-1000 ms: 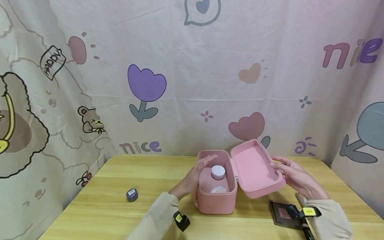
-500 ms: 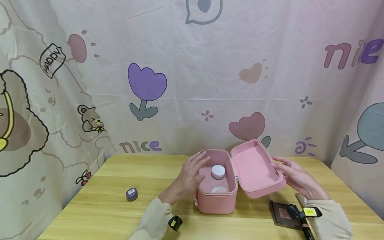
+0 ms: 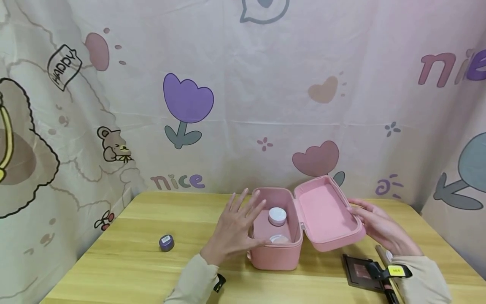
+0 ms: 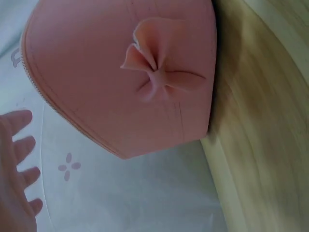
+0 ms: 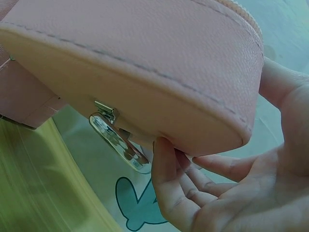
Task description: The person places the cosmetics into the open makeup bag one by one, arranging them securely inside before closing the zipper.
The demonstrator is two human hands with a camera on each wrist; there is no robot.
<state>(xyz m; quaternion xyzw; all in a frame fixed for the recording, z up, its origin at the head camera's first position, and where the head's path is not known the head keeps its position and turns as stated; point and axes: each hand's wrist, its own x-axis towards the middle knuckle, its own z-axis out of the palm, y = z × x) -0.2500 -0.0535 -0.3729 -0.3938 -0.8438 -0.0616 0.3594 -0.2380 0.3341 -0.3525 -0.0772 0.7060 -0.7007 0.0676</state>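
Observation:
A pink zippered cosmetic case (image 3: 276, 258) stands on the table with its lid (image 3: 327, 213) folded out to the right. Inside it are a white-lidded jar (image 3: 277, 216) and, near the front wall, a second round container (image 3: 279, 239), partly hidden by the rim. My left hand (image 3: 233, 230) hovers at the case's left side, fingers spread and holding nothing. A bow (image 4: 161, 72) decorates that side in the left wrist view. At the lid's outer edge, my right hand (image 3: 379, 226) grips it between thumb and fingers. The lid's metal handle fitting (image 5: 118, 137) shows in the right wrist view.
A small purple jar (image 3: 166, 242) sits on the wooden table (image 3: 125, 270) at left. Beside my right wrist lie a dark makeup palette (image 3: 360, 273) and slim stick-like items, partly covered by the wrist camera. A printed curtain (image 3: 243, 105) hangs behind the table.
My left hand has drawn left from the case's wall and spread its fingers. My right hand keeps holding the lid in the same place. The head view has shifted slightly.

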